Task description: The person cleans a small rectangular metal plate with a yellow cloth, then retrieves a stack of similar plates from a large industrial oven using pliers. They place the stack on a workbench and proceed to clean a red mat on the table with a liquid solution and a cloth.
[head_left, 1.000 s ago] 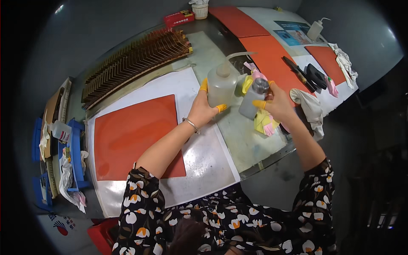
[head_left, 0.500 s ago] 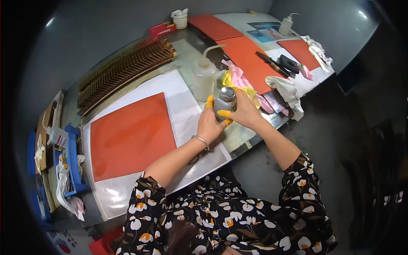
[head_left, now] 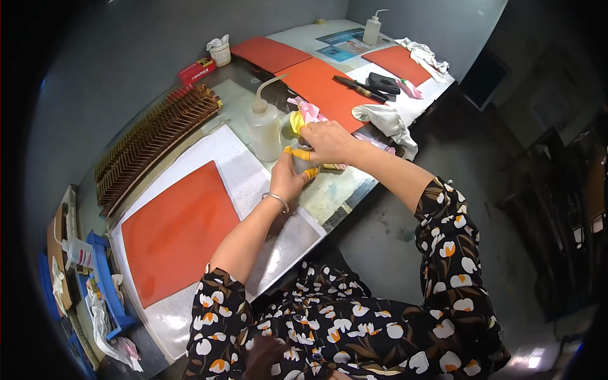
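Note:
My left hand [head_left: 290,178], with yellow finger cots and a bracelet at the wrist, is closed round the side of a small greyish, see-through bottle [head_left: 305,164]. Over the bottle's top lies my right hand [head_left: 334,143], its fingers curled down on the metal cap, which is now hidden beneath them. A translucent squeeze bottle [head_left: 264,132] with a bent spout stands just left of my hands. Behind the right fingers lie a yellow cloth [head_left: 296,121] and pink cloths [head_left: 310,113].
An orange-red sheet [head_left: 180,231] lies on white paper at left. Beyond it sits a brown slatted rack [head_left: 155,142]. Orange sheets [head_left: 332,94], dark-handled tools [head_left: 361,88] and a white cloth [head_left: 387,123] lie to the right. A blue tray [head_left: 113,288] is at far left.
My right hand has gone from the bottle's side to its top, covering the shiny cap. The left hand keeps its hold. The whole view has shifted, so the table things appear further left.

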Demonstrator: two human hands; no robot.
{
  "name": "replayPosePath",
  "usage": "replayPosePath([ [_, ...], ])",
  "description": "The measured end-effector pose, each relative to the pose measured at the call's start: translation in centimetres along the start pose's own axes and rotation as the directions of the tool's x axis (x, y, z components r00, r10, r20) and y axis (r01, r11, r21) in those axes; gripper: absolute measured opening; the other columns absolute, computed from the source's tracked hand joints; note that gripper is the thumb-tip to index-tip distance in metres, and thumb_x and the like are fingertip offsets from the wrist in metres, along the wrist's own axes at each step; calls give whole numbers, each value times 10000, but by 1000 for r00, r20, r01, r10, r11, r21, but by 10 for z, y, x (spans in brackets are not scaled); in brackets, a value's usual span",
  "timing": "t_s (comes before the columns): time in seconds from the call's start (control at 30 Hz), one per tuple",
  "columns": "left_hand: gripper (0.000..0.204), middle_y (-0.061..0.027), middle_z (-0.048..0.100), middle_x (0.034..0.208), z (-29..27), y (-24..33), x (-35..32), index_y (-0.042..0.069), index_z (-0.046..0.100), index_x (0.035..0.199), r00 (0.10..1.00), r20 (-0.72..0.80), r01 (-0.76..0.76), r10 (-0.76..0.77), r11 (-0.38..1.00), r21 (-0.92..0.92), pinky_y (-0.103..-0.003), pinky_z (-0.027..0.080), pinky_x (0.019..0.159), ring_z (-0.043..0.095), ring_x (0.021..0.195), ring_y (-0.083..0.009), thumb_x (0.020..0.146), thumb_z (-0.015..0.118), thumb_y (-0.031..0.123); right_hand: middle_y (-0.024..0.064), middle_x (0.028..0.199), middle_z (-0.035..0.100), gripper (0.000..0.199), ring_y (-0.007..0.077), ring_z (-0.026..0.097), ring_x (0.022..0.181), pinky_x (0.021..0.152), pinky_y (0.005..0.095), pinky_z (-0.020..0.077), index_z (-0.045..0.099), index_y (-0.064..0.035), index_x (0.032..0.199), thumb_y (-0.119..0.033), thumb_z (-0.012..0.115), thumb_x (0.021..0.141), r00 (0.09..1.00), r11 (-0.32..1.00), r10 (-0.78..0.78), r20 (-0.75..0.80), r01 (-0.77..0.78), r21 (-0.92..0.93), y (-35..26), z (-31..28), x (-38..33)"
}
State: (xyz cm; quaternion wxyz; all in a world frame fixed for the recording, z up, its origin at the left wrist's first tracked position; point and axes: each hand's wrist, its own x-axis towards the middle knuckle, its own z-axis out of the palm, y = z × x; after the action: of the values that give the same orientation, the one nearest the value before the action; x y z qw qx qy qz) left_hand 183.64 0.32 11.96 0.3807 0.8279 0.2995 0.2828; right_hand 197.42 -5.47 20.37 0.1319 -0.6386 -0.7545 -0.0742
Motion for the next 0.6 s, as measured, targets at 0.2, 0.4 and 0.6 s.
replayPosePath([
  [0.2,543,-156,583,1048,-1,-40,19,-16,456,1136,973,202,-29,113,926,-376,-333,441,860,570,979,-252,653,691,66,149,926,507,304,302,540,888,723,386,452,514,-20,997,-164,597,743,935,946,-314,164,293,135,17,-17,4],
  [0.4,511,-108,571,1070,0,-21,38,-7,457,1148,928,341,-32,154,941,-338,-302,417,895,549,984,-193,670,637,-9,110,1007,488,388,283,499,962,786,364,432,546,-69,1049,27,556,674,880,907,-413,232,376,188,37,-30,2],
  [0.6,556,-65,529,1150,-2,-45,53,5,413,1198,869,401,11,290,798,-602,-296,378,953,494,1081,-155,688,623,-70,115,1127,480,338,283,459,1051,818,364,429,560,-33,981,80,518,666,869,883,-456,195,413,224,30,-51,20],
])
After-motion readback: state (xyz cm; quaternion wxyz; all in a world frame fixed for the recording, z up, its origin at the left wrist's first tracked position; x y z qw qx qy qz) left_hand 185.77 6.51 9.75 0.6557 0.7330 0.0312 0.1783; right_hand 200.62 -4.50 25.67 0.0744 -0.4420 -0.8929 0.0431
